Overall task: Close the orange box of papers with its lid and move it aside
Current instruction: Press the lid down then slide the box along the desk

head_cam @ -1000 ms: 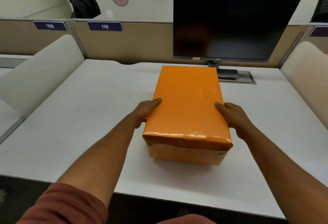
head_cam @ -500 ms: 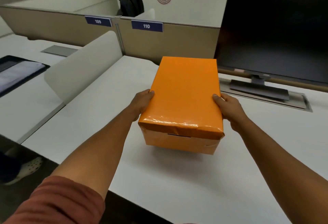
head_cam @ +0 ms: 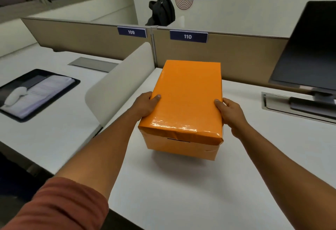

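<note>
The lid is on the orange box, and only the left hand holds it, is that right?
Not quite. The head view shows both hands holding the lidded orange cardboard box: left hand on one side, right hand on the other.

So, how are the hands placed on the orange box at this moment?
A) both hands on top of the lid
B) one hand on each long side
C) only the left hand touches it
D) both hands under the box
B: the left hand and the right hand clasp opposite long sides of the orange box.
</note>
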Motion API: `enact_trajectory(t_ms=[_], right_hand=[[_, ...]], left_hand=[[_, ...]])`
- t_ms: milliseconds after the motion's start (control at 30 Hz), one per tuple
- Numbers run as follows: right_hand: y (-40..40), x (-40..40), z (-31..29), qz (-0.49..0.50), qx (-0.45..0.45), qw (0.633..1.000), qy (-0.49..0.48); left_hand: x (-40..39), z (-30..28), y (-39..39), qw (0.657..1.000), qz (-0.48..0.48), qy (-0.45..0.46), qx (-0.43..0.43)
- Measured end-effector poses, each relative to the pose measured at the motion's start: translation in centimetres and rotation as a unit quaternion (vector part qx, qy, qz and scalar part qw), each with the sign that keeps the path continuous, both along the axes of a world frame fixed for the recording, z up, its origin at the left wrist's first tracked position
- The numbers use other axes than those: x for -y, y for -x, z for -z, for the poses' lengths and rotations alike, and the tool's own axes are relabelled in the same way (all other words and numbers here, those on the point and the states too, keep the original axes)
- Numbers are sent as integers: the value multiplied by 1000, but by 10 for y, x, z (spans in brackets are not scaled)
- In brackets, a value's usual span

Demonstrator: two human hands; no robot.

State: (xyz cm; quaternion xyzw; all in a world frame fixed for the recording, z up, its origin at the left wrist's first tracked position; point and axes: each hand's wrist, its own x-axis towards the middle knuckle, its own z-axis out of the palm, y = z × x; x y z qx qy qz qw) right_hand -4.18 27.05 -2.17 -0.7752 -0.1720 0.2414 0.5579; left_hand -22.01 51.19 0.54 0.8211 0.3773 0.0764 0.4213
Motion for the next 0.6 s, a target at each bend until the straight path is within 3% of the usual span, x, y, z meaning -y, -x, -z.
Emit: enact_trajectory(t_ms=[300,600], right_hand=[[42,-117,13,10,-18,1000,4],[59,-180,28,31,-39,999,16]], left_hand=[[-124,10,16,990,13,-122,-63],[-176,29,18,976,14,-190,-109]])
